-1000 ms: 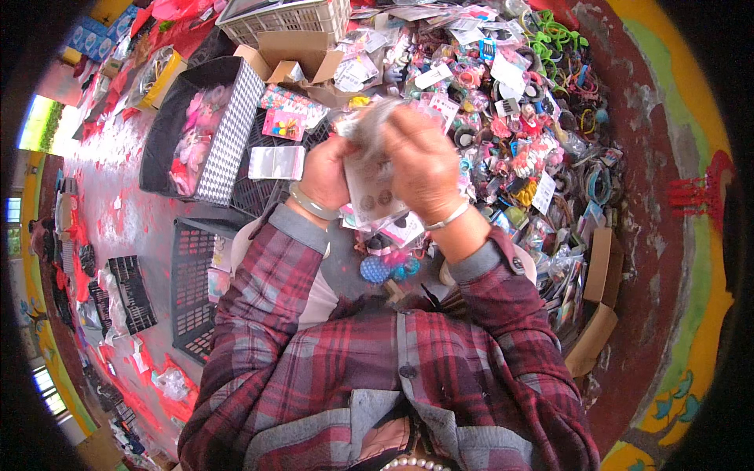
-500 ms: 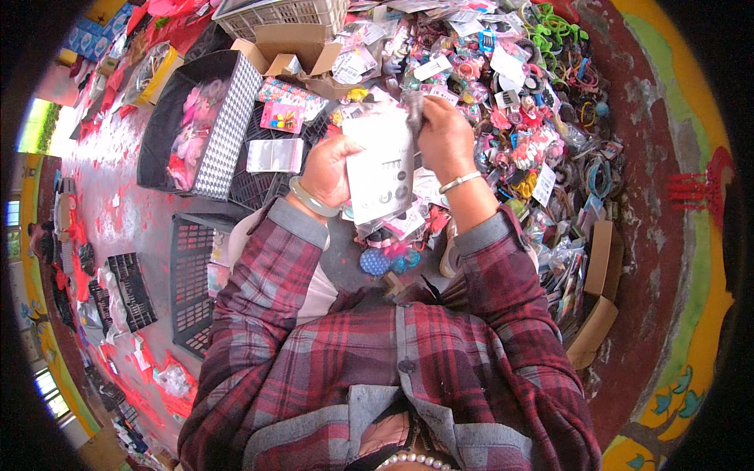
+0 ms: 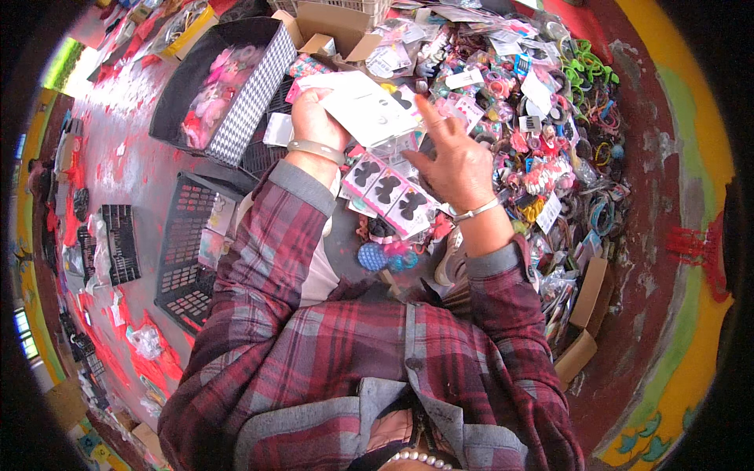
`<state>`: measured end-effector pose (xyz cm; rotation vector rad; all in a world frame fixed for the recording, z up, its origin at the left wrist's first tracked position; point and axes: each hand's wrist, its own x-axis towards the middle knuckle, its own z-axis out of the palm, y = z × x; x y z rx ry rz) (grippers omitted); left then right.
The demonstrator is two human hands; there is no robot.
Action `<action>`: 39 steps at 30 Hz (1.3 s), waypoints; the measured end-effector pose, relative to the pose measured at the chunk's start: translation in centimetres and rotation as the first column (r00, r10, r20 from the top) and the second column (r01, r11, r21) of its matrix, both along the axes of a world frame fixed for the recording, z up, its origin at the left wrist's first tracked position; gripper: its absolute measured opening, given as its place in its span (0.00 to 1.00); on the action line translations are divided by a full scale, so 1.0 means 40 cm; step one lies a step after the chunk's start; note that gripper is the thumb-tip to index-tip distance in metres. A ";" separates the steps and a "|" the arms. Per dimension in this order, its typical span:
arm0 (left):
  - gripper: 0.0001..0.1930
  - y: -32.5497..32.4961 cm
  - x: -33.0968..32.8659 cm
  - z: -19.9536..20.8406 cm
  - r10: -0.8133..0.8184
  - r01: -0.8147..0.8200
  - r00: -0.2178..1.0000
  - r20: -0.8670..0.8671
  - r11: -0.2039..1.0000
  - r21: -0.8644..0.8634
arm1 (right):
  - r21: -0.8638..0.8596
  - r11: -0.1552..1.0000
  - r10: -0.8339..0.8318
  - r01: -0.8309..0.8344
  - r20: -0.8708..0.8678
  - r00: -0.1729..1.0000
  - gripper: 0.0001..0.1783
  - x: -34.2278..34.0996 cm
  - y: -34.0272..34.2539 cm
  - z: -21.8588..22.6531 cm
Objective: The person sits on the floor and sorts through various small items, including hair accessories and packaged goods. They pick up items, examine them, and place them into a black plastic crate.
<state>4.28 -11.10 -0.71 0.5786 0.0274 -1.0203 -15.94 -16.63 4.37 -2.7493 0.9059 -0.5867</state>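
Observation:
My left hand (image 3: 320,119) is closed on the edge of a white printed card (image 3: 363,104), which tilts up and away from me. A pink edge shows at its far left corner. Just right of the card, my right hand (image 3: 457,163) has its fingers spread and thumb apart, with nothing visible in it. Below the white card and left of my right hand, pink-and-white cards with black bows (image 3: 388,193) lie over the near edge of the pile. Whether they hang from the held card or rest on the pile, I cannot tell.
A large heap of packaged hair accessories (image 3: 518,133) spreads ahead and right, with green bands (image 3: 589,71) at its far side. On the left are a houndstooth-sided bin (image 3: 243,102) of pink items and a black plastic crate (image 3: 184,243). An open cardboard box (image 3: 334,27) stands ahead.
The white card has moved up and left and tilted. My right hand has come off its upper corner, moved nearer me and spread its fingers. The black-bow cards have come into view.

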 end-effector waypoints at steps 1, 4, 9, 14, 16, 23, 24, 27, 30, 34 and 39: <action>0.22 -0.007 -0.006 -0.006 -0.023 0.024 0.999 -0.030 1.000 0.015 | -0.025 1.000 0.018 -0.018 0.000 1.000 0.28 0.002 0.005 -0.013; 0.19 -0.018 0.002 -0.075 -0.109 0.110 0.991 -0.072 0.994 0.010 | -0.111 0.991 0.082 -0.073 0.086 0.993 0.17 0.020 0.005 -0.074; 0.37 -0.015 -0.059 0.026 -0.126 0.122 0.992 0.010 0.974 0.191 | 0.719 0.694 -0.377 -0.032 0.401 0.835 0.09 0.007 -0.078 -0.139; 0.26 -0.014 -0.081 -0.006 -0.077 0.059 0.993 0.092 0.981 0.182 | 0.807 -0.037 -0.714 -0.590 0.392 0.580 0.06 0.006 -0.079 -0.104; 0.25 -0.020 -0.106 -0.006 -0.194 0.189 0.977 0.091 0.980 0.060 | 0.781 -0.097 -0.703 -0.617 0.385 0.598 0.07 0.003 -0.070 -0.100; 0.20 -0.043 -0.149 0.025 -0.108 0.129 0.985 0.136 0.979 -0.155 | 0.794 -0.166 -0.614 -0.585 0.381 0.691 0.09 0.023 -0.013 -0.097; 0.16 -0.036 -0.139 0.024 -0.153 0.154 0.988 0.022 0.975 -0.161 | 0.794 -0.197 -0.567 -0.575 0.386 0.728 0.10 0.023 -0.014 -0.119; 0.16 -0.030 -0.114 0.039 -0.126 0.125 0.992 0.008 0.976 -0.177 | 0.903 -0.121 -0.433 -0.412 0.325 0.841 0.12 0.011 -0.043 -0.100; 0.16 -0.023 -0.085 0.046 -0.104 0.113 0.993 0.054 0.977 -0.180 | 0.970 0.084 -0.512 -0.230 0.240 0.825 0.13 -0.041 -0.122 -0.100; 0.17 -0.016 -0.076 0.024 -0.166 0.180 0.981 0.103 0.973 -0.145 | 0.754 -0.007 -0.739 -0.656 0.438 0.511 0.20 -0.061 -0.135 0.001; 0.21 -0.016 -0.161 0.042 -0.330 0.351 0.935 0.132 0.917 -0.188 | 0.609 0.285 -0.631 -0.740 0.701 0.334 0.24 -0.030 -0.080 0.015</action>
